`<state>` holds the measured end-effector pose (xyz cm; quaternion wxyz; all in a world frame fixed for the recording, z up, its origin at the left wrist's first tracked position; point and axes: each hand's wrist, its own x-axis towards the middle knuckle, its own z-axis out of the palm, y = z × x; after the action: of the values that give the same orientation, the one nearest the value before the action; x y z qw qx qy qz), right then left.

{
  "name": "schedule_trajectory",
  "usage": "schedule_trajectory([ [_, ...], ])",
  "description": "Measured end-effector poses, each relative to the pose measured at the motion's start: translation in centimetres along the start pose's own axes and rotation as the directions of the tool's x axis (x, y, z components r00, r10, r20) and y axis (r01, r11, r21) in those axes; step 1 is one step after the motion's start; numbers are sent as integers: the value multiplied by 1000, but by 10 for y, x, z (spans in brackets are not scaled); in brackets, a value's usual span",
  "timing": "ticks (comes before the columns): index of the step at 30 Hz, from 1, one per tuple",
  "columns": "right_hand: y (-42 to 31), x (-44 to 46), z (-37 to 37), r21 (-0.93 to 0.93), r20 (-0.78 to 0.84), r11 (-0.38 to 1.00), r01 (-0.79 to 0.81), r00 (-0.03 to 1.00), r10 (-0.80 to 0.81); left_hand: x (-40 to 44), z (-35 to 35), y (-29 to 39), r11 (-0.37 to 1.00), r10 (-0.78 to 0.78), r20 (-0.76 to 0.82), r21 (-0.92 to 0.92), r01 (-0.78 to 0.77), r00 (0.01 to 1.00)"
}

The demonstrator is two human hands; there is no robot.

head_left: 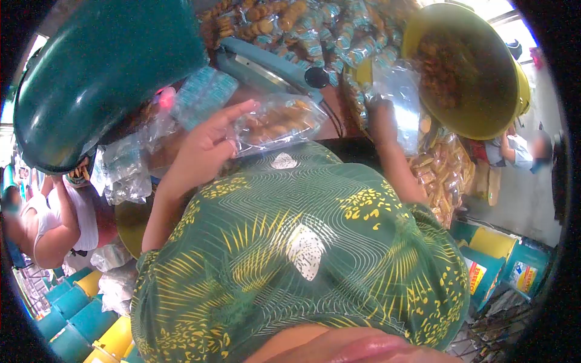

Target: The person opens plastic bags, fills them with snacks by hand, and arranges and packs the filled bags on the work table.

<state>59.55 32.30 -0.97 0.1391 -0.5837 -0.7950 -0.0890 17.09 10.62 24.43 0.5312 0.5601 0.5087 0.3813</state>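
Observation:
My left hand (206, 148) is closed at the edge of a clear plastic bag of cookies (279, 123), with the index finger and thumb showing on its near side. The bag lies low in front of my chest and holds several round brown cookies. My right hand (380, 115) is in shadow beside a sheaf of clear plastic bags (400, 106); its fingers are too dark to make out. Beyond the left hand sits a blue bag sealer (266, 69). Blue-printed clear bags (206, 97) lie to its left.
A big green tub (115, 85) tilts at the left, and a yellow tub (466, 72) with brown pieces inside stands at the right. Packed cookies (302, 27) cover the far table. More packets (442, 175) lie at right. A person in white (66, 224) is at left.

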Motion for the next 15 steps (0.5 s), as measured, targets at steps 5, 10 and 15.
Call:
schedule_trajectory([
  [5,-9,-14,-32,229,117,973,10,992,-38,-1,-1,3,996,-40,14,-74,41,999],
  [10,-22,-19,-60,327,173,929,-172,978,120,-1,-2,10,996,-81,34,-21,81,996],
  [15,30,-8,-40,787,490,279,-551,832,262,0,-1,5,997,-45,3,-65,45,999],
])
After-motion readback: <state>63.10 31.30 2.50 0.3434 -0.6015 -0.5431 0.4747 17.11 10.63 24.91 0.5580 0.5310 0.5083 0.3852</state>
